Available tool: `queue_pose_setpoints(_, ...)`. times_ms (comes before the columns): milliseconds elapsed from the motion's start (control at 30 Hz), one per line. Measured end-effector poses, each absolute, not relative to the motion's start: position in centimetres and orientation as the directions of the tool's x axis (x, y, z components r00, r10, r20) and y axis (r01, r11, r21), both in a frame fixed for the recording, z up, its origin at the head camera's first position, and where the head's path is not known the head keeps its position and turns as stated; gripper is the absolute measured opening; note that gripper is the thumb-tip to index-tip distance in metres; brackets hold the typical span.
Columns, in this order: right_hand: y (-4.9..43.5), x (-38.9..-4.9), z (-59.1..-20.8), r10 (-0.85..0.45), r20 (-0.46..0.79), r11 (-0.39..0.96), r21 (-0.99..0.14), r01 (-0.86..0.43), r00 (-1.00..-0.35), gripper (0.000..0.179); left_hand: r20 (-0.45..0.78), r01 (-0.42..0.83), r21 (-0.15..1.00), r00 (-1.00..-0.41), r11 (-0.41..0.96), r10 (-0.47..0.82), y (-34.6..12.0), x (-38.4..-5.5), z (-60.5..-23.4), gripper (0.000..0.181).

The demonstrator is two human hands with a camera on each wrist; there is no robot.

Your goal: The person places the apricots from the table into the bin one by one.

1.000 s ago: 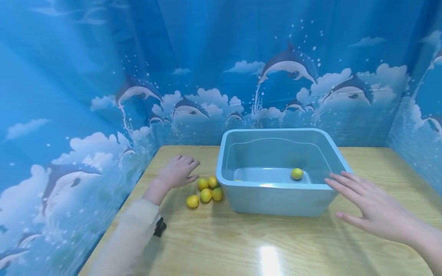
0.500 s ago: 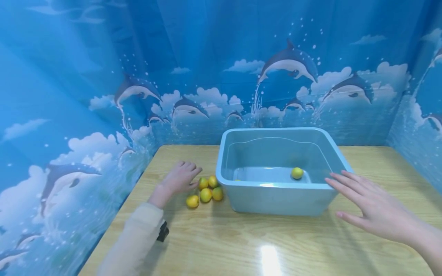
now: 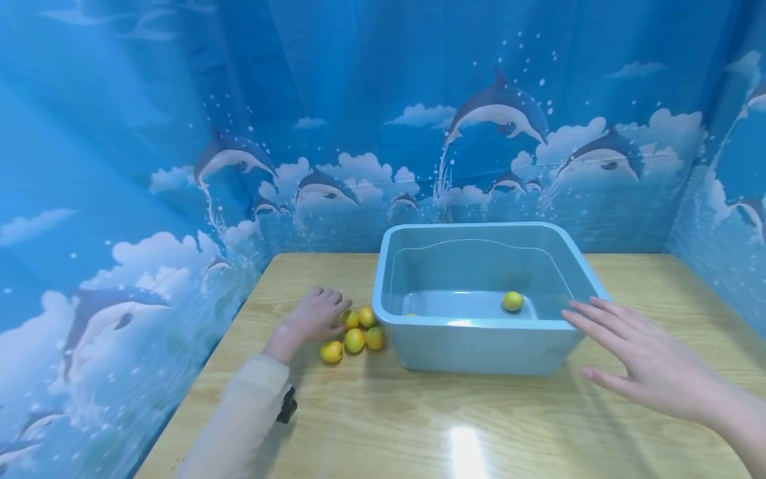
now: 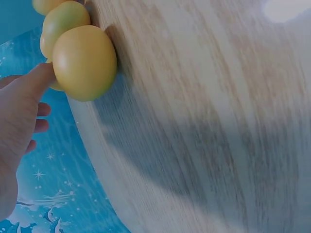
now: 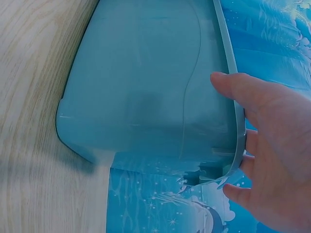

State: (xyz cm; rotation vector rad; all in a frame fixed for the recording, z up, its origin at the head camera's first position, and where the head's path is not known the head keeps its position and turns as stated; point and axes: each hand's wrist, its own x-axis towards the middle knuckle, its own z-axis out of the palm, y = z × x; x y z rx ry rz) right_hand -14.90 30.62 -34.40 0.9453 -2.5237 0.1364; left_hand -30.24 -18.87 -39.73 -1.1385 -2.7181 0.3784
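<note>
Several small round yellow-green citrus fruits (image 3: 355, 340) lie clustered on the table, left of a light blue plastic bin (image 3: 479, 347). My left hand (image 3: 313, 317) is at the left side of the cluster, palm down. In the left wrist view, its thumb reaches to the side of a yellow fruit (image 4: 85, 63), with the other fingers loosely bent below and apart from each other. My right hand (image 3: 655, 356) is spread at the bin's right front corner, fingertips at the rim (image 5: 240, 116). One yellow-green fruit (image 3: 512, 301) sits inside the bin; another shows slightly behind its front wall.
The light wooden table (image 3: 383, 426) carries the bin near its back. A blue curtain (image 3: 359, 100) printed with dolphins and clouds hangs behind and along both sides. A black device (image 3: 287, 406) is at the left wrist, by the pale sleeve (image 3: 239, 416).
My left hand has moved a little right and nearer, down to the edge of the fruit cluster, now covering part of it. The right hand and bin stay in place.
</note>
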Motion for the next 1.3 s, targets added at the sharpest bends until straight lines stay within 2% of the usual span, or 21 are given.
queue_pose_setpoints(567, 30.4, -14.6, -34.7, -0.586, 0.41, 0.777, 0.041, -0.628, -0.699, 0.079, -0.02, 0.661, -0.336, -0.717, 0.671, 0.697, -18.4, -30.7, -41.4, 0.029)
queue_pose_setpoints(1067, 30.4, -14.8, -34.6, -0.597, 0.435, 0.763, 0.047, -0.645, -0.675, 0.077, 0.013, 0.66, -0.282, -0.723, 0.696, 0.691, -18.7, -30.5, -40.4, 0.032)
queue_pose_setpoints(1300, 30.5, -14.9, -34.5, -0.601, 0.447, 0.757, 0.054, -0.651, -0.662, 0.074, 0.115, 0.646, -0.19, -0.733, 0.739, 0.67, -19.3, -30.5, -39.7, 0.032)
